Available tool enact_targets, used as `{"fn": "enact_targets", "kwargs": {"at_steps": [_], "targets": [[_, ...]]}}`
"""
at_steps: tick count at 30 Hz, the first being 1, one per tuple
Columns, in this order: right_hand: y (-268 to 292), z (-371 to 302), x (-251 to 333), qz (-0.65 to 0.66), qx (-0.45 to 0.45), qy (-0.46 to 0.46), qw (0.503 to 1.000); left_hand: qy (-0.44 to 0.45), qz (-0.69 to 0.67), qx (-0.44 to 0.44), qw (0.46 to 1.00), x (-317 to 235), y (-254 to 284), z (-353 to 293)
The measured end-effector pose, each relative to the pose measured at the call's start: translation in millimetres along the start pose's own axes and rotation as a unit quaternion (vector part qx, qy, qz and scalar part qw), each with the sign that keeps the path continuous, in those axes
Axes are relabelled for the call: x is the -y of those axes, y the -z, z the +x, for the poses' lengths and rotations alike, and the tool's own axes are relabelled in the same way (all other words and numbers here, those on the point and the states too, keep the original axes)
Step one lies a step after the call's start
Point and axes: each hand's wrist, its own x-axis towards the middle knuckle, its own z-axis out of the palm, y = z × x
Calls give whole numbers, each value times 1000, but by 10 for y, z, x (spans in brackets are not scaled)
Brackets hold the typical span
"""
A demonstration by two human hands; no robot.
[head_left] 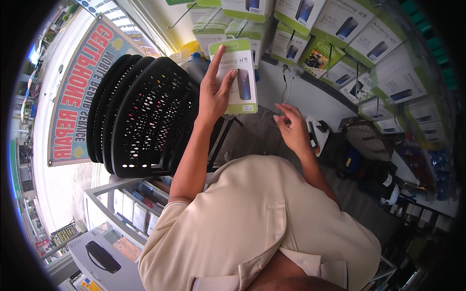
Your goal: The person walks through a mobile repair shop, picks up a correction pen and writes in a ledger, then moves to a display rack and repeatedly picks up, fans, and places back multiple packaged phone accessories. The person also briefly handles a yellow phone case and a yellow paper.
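Note:
In my left hand (214,94) is a flat green-and-white screen protector pack (246,63) with a phone pictured on its front. The thumb lies across the front and the index finger stretches up along the left edge; the other fingers are hidden behind. The pack is held upright, just below similar packs (228,30) hanging on the wall. My right hand (294,127) is lower and to the right, its fingers loosely bent and apart, with nothing seen in them. It is nearest to a white cable (289,86) on the wall.
Stacked black perforated chairs (145,116) stand close by my left forearm. Wall hooks with more packs (349,29) fill the upper right. A glass display case (116,203) is at lower left, and a brown checked bag (367,138) sits at right. A banner (80,97) hangs far left.

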Motion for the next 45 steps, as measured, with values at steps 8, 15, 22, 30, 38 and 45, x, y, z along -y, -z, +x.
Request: {"fn": "enact_targets", "kwargs": {"at_steps": [8, 15, 22, 30, 38, 45], "targets": [[112, 175, 133, 38, 59, 47, 996, 36, 80, 0, 996, 36, -10, 64], [90, 222, 79, 47, 150, 63, 985, -78, 278, -10, 958, 261, -200, 356], [-89, 287, -75, 73, 281, 31, 956, -68, 387, -167, 904, -60, 245, -711], [-593, 386, 112, 124, 406, 46, 904, 159, 524, -611, 572, -1763, 1105, -3382], [-1095, 228, 694, 160, 521, 104, 832, 386, 527, -697, 297, -2333, 308, -5463], [-1209, 54, 914, 185, 567, 141, 790, 511, 450, -595, 426, -2694, 837, -6668]]}}
